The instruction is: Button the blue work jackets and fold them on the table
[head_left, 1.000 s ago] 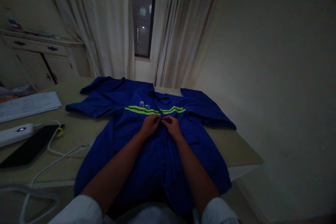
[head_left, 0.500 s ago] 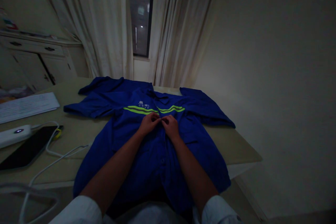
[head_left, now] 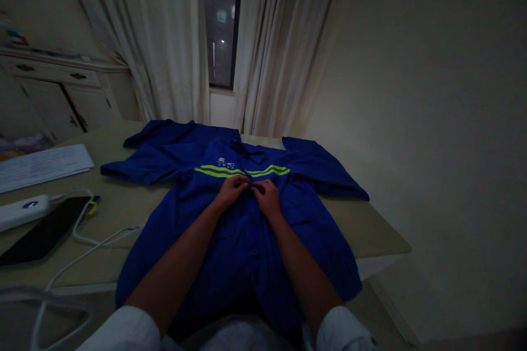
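Note:
A blue work shirt (head_left: 197,214) with a yellow-green reflective stripe (head_left: 214,171) lies spread front-up on the table (head_left: 123,214), sleeves out to both sides. My left hand (head_left: 231,191) and my right hand (head_left: 267,197) meet at the shirt's front opening just below the stripe. Both are closed, pinching the fabric edges of the placket together. What lies under the fingertips is hidden.
At the left of the table lie a dark phone (head_left: 41,233), a white power bank (head_left: 20,211) with a white cable (head_left: 94,241), and papers (head_left: 41,164). The table's right corner (head_left: 405,247) ends near the wall. Curtains (head_left: 164,38) and a cabinet (head_left: 61,93) stand behind.
Both hands stay at the shirt's front opening, with small finger movements only. The view has shifted slightly.

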The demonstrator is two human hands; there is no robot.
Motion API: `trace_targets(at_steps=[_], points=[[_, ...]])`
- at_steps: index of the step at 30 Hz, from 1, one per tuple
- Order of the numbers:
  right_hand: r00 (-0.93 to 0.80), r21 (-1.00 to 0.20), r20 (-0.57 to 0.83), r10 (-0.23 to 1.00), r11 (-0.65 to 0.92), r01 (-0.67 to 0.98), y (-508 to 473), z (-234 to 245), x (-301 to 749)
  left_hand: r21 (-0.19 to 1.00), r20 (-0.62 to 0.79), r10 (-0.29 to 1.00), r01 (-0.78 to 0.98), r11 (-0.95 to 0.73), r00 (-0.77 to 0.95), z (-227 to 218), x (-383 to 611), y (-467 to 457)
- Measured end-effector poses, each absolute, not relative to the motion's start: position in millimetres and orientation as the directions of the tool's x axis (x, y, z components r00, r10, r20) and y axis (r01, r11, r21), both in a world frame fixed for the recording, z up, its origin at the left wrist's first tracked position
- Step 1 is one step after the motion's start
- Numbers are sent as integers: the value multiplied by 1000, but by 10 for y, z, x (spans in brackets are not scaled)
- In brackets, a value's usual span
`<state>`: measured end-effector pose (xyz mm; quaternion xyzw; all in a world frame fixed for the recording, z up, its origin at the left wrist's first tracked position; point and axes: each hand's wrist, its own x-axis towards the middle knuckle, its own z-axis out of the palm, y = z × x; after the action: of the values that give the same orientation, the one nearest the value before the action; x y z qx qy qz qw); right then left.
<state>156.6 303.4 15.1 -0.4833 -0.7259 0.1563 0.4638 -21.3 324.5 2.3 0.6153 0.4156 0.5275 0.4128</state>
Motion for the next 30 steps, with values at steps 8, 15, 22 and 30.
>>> trace_targets(at_steps=[8,15,22,30], points=[[-99,-679,516,851,477,558,3051,124,1575,927,327,943,170,-333,68,-8,-163,3235],[-87,-667,471,878,418,617,3088,89,1573,783,393,917,499,-371,66,55,-116,3107],[-62,-644,477,877,397,653,3106,65,1575,628,362,920,691,-359,149,48,-105,3101],[-98,-644,496,863,441,625,3088,87,1578,534,361,915,765,-359,178,92,-86,3042]])
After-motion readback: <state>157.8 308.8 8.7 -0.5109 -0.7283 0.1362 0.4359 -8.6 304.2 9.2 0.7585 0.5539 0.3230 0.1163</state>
